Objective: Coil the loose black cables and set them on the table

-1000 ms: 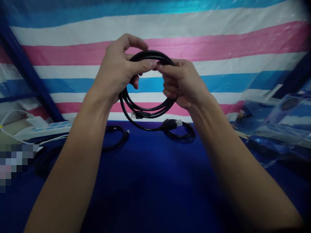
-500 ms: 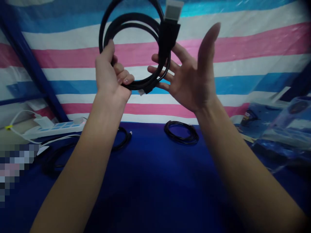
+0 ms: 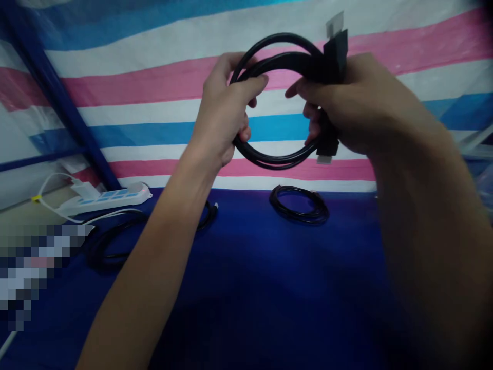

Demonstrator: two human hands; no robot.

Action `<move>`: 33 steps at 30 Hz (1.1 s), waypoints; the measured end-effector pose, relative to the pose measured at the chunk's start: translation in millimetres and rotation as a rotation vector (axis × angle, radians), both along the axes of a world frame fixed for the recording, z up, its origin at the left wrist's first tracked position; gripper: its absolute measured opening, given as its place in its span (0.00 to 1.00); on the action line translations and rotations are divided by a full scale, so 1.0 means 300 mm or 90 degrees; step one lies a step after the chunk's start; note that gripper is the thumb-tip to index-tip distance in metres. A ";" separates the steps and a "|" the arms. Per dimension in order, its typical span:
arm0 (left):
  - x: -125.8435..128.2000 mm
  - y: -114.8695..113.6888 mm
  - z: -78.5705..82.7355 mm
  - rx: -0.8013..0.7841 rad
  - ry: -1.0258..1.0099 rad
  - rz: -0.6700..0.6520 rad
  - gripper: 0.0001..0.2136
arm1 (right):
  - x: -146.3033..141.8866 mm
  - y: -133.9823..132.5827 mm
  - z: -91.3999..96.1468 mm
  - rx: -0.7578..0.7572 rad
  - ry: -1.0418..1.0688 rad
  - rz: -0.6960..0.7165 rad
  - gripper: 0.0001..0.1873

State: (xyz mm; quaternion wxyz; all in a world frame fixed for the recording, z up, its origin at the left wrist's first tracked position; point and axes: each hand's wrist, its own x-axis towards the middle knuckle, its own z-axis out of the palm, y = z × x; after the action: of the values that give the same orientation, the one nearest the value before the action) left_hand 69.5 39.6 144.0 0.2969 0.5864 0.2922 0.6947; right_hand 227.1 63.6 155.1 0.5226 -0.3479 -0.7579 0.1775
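Observation:
A coiled black cable (image 3: 278, 160) is held up in front of a striped tarp. My left hand (image 3: 225, 110) grips the coil's left side, fingers wrapped round the strands. My right hand (image 3: 358, 103) grips the right side, closed over the strands and both plugs. One black plug with a silver tip (image 3: 334, 36) sticks up above my right hand. A second silver tip (image 3: 324, 159) points down below it.
On the blue tabletop (image 3: 246, 288) lie a small black cable coil (image 3: 299, 204) behind my hands and another black cable (image 3: 111, 246) at the left. A white power strip (image 3: 108, 198) sits at the back left. A dark blue post (image 3: 57, 103) slants at the left.
My right hand, open half a second ago, has closed on the coil's right side and the plugs. The coil has come down and to the right. The view has shifted right.

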 end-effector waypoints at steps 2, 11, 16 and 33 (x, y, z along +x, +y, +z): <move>-0.013 -0.019 0.009 -0.061 0.057 -0.105 0.04 | 0.032 -0.012 0.009 0.026 -0.153 -0.070 0.06; 0.013 -0.021 0.015 -0.108 0.010 -0.153 0.10 | 0.021 -0.064 0.008 0.107 -0.170 0.099 0.05; 0.023 -0.036 0.023 -0.036 -0.090 -0.192 0.13 | 0.024 -0.074 0.029 0.076 -0.083 0.112 0.13; 0.046 -0.019 0.004 -0.077 -0.091 -0.219 0.12 | 0.073 0.032 0.018 0.286 -0.104 0.083 0.12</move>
State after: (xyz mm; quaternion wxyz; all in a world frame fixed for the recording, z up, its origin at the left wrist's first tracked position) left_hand 83.2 33.9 145.3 0.4658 0.5580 0.2072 0.6548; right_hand 249.0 73.2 160.5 0.5108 -0.1865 -0.8392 0.0093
